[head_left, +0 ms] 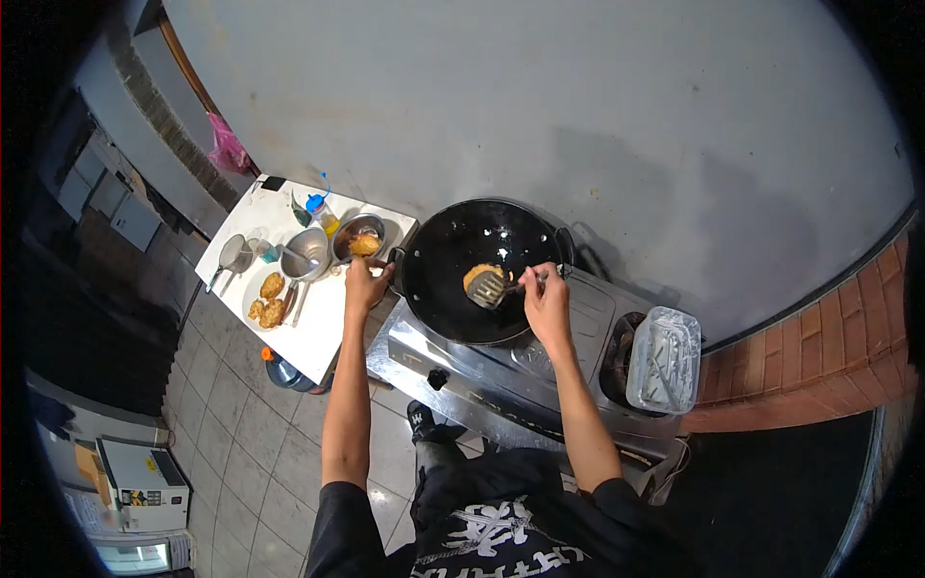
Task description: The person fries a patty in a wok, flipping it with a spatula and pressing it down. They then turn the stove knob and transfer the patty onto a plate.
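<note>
A large black wok (443,306) sits on the metal stove. My left hand (365,287) is closed at the wok's left handle (396,254), its fingers partly hidden. In my right hand (546,306), above the right side of the wok, is the handle of a slotted spatula (487,291). The spatula's head lies over a golden-brown fried patty (476,275) in the middle of the wok and covers part of it. Dark, shiny oil shows around the patty.
Left of the wok, a white table (318,349) bears a plate (252,289) of fried pieces, a metal bowl (383,229) with food, another bowl (298,247) and a blue-capped bottle (323,214). A clear plastic container (686,371) stands at the stove's right end. A wall (540,106) rises behind.
</note>
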Tool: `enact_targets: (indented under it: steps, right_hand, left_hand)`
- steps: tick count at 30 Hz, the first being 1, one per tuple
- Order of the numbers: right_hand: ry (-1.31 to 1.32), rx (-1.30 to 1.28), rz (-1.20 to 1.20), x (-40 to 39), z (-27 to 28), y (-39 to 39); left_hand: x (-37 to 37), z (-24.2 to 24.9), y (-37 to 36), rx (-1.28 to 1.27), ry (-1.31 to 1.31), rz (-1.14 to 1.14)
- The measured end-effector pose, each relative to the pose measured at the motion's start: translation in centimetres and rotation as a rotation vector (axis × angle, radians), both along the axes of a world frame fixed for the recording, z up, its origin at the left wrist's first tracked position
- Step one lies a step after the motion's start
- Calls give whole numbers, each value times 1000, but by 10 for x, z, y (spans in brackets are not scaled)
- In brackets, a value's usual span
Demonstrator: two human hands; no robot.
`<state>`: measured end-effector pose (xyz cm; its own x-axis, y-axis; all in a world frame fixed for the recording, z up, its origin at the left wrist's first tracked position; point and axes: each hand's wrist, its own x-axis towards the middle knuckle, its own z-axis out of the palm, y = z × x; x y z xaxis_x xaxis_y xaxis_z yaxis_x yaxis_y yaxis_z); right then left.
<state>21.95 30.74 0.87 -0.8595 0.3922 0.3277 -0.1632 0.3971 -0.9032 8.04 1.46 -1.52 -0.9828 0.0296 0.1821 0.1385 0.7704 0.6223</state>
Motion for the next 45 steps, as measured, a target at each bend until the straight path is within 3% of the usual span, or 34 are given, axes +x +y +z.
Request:
enact_targets:
  steps: [4, 8, 12, 17, 20, 24, 29, 31, 33, 37, 45]
  right_hand:
    - [-36, 55, 127, 0, 3, -8]
    - [35, 69, -10, -4, 5, 3]
    - [29, 173, 131, -9, -3, -5]
    - [89, 93, 30, -11, 6, 8]
    - [67, 194, 126, -11, 3, 3]
    - [54, 68, 104, 6, 27, 10]
    - [-19, 180, 52, 16, 28, 16]
    - [-88, 50, 67, 19, 24, 8]
    - [3, -41, 62, 14, 15, 0]
    - [32, 103, -4, -3, -4, -2]
    - [69, 43, 0, 3, 1, -5]
  left_hand:
    - [-5, -6, -2, -5, 18, 0]
    - [0, -4, 1, 9, 51, 17]
    - [-4, -11, -2, -43, 32, 3]
    - [-6, -15, -4, 26, 8, 70]
    - [2, -6, -4, 33, -42, 70]
    - [6, -10, -3, 43, -32, 90]
    - [13, -7, -6, 104, -29, 110]
    - [18, 1, -1, 110, -19, 102]
    - [15, 2, 1, 84, -21, 110]
    - [10, -3, 1, 53, 27, 92]
    - [16, -1, 5, 13, -15, 157]
